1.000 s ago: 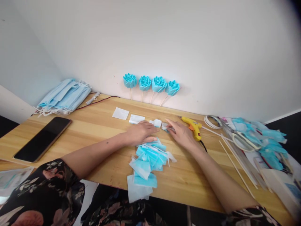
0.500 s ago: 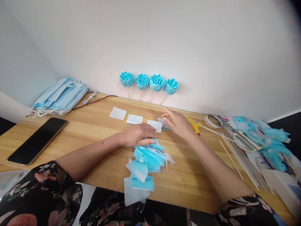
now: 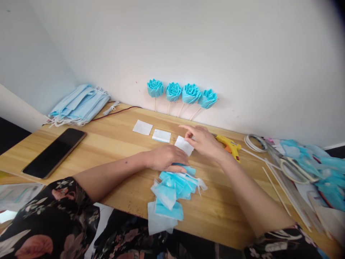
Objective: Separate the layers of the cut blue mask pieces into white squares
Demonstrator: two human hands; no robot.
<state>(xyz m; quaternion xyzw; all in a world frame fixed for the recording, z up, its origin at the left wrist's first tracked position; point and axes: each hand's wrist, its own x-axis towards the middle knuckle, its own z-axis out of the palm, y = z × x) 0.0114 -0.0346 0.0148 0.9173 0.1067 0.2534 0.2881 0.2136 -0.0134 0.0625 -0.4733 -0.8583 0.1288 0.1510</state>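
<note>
**Blue mask cut-offs under the left hand, right hand at a white square**

Counts, left to right:
- 1 stack of face masks (image 3: 78, 104), far left corner; number in it unreadable.
- 1 phone (image 3: 55, 152), screen dark, flat, near the stack.
- 1 thin red cable (image 3: 115, 112) running from behind the stack along the wall.
- 3 white squares in a row: first square (image 3: 142, 127), second square (image 3: 161, 135), third square (image 3: 184, 145). Apart from one another.
- 4 blue roses on sticks (image 3: 182, 92), leaning on the wall behind the squares.
- 1 heap of blue and white cut-offs (image 3: 172, 189) at the near edge, one piece hanging over it.
- Left hand (image 3: 168, 158): palm down on the heap's far end, fingers relaxed, gripping nothing.
- Right hand (image 3: 203, 142): index finger stretched out, thumb at the third square's far corner. Cannot tell whether it pinches the square.
- 1 yellow glue gun (image 3: 229, 144), lying just right of the right hand.
- 1 coil of white wire (image 3: 253, 142).
- Loose thin sticks (image 3: 277, 190), several, count unclear.
- 1 pair of scissors (image 3: 293, 169), on a pile of blue scraps (image 3: 326, 172) at far right.

Surface: light wooden desk (image 3: 113, 144), grain visible. Room: plain white wall (image 3: 215, 43) behind, corner at left.
</note>
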